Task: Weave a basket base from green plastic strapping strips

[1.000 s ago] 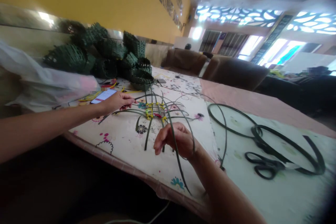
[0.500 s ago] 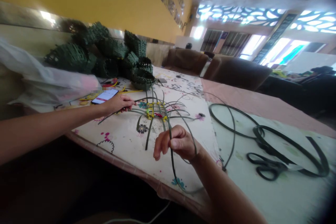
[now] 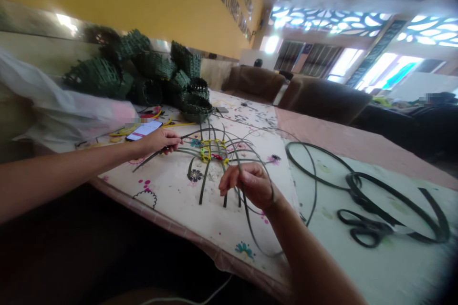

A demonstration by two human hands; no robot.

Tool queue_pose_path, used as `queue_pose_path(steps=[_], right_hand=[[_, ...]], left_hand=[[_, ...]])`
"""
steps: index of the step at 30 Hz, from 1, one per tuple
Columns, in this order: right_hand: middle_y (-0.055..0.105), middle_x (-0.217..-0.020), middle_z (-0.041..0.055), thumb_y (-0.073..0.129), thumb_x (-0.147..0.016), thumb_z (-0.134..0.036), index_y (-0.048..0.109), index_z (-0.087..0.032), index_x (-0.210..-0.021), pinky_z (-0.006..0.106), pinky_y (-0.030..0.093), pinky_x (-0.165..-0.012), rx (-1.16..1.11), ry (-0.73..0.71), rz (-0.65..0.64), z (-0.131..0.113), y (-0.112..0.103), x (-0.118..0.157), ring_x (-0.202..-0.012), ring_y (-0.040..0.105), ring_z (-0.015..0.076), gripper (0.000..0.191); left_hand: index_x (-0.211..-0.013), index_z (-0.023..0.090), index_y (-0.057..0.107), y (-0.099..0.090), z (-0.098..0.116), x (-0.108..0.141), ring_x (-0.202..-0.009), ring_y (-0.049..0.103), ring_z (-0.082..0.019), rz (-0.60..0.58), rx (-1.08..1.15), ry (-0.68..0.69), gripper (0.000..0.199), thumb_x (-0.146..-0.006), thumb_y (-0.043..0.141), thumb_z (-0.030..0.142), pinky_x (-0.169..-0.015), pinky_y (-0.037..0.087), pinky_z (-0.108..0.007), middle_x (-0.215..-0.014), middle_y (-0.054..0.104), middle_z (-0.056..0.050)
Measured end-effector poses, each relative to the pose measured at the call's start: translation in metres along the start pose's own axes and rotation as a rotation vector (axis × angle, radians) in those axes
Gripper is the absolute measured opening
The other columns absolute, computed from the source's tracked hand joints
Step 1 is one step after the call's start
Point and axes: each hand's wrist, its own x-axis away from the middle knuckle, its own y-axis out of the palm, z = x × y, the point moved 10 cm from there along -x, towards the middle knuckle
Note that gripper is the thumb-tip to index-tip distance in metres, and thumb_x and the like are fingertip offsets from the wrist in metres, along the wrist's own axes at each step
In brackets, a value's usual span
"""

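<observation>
Dark green strips cross in a loose lattice (image 3: 214,152) on the flowered tablecloth, with yellow, red and light green ties at the crossings. My left hand (image 3: 166,142) pinches a long dark strip at the left of the lattice. That strip arches over the lattice toward the right. My right hand (image 3: 248,183), in front of the lattice's right side, has its fingers curled around a thin dark strip (image 3: 250,228) that passes by the thumb and hangs in a loop toward the table's front edge. Several loose strip ends point toward me below the lattice.
Dark green woven baskets (image 3: 153,69) are piled at the back left, beside a white plastic bag (image 3: 71,109). A lit phone (image 3: 145,130) lies behind my left forearm. Black scissors (image 3: 365,228) and coiled dark strip (image 3: 400,200) lie at the right. Brown chairs (image 3: 254,83) stand behind.
My right hand has moved slightly right and up with the strip, uncovering strip ends below the lattice. My left hand has shifted slightly left, still pinching its strip.
</observation>
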Motion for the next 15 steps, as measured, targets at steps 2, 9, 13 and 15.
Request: queue_pose_path(steps=[2,9,13,15], right_hand=[[0.078,-0.085,0.0094,0.062,-0.093,-0.068,0.079,-0.017,-0.088,0.035,0.061,-0.068,0.037,0.003,0.046,0.005,-0.005,0.0,-0.071,0.073,0.0198,0.054],[0.074,-0.111,0.0066,0.065,-0.095,-0.06,0.041,-0.03,-0.161,0.031,0.061,-0.065,0.392,-0.116,0.561,-0.004,-0.054,0.013,-0.069,0.068,0.0136,0.076],[0.063,-0.137,0.0099,0.049,-0.105,-0.053,0.055,-0.035,-0.151,0.031,0.063,-0.068,0.52,-0.258,0.586,-0.025,-0.048,0.017,-0.087,0.072,0.0156,0.05],[0.059,-0.143,0.0093,0.052,-0.105,-0.048,0.065,-0.034,-0.139,0.031,0.064,-0.069,0.567,-0.325,0.602,-0.034,-0.044,0.02,-0.093,0.073,0.0163,0.04]], left_hand=[[-0.084,0.016,0.074,0.001,0.001,0.001,-0.055,0.052,-0.011,0.007,0.011,-0.009,0.023,-0.08,0.073,0.038,-0.049,0.04,-0.02,-0.07,0.064,-0.003],[-0.086,0.014,0.075,0.015,0.005,0.009,-0.062,0.057,-0.012,-0.02,0.036,-0.031,0.028,-0.077,0.078,0.04,-0.052,0.046,-0.021,-0.072,0.067,-0.004],[-0.086,0.013,0.076,0.024,0.005,0.009,-0.061,0.059,-0.014,-0.054,0.063,-0.051,0.032,-0.074,0.082,0.042,-0.05,0.048,-0.023,-0.071,0.069,-0.005],[-0.088,0.013,0.077,0.027,0.005,0.007,-0.061,0.059,-0.014,-0.064,0.076,-0.046,0.032,-0.073,0.082,0.041,-0.049,0.048,-0.022,-0.071,0.069,-0.005]])
